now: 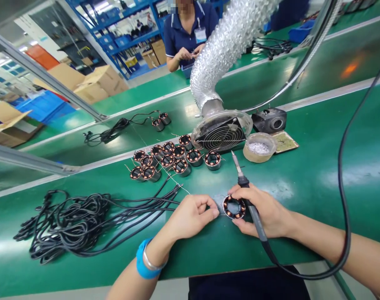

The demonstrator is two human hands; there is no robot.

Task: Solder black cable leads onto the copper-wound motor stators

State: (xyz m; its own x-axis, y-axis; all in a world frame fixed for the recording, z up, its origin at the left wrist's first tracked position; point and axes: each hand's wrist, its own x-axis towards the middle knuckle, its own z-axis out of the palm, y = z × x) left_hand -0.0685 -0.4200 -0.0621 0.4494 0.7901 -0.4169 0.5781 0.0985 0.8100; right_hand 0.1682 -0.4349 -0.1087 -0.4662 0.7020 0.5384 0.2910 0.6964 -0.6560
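Note:
In the head view my right hand (261, 208) is closed round a soldering iron (255, 218), its tip pointing up and away. The same hand's thumb and fingers grip a motor stator (225, 211), a dark ring with copper windings, just above the green bench. To the left of it, my left hand (193, 216) is closed in a pinch on a thin wire lead (221, 214) at the stator's side. The exact fingertip contact is hard to make out. Further off stand several more stators (181, 166) in a cluster.
Left of my hands lies a heap of black cables (74, 225). Beyond stand a fume fan (223, 135) with a silver duct (230, 46), a round tub (259, 148) and an iron holder (269, 121). A co-worker (190, 33) is across the bench.

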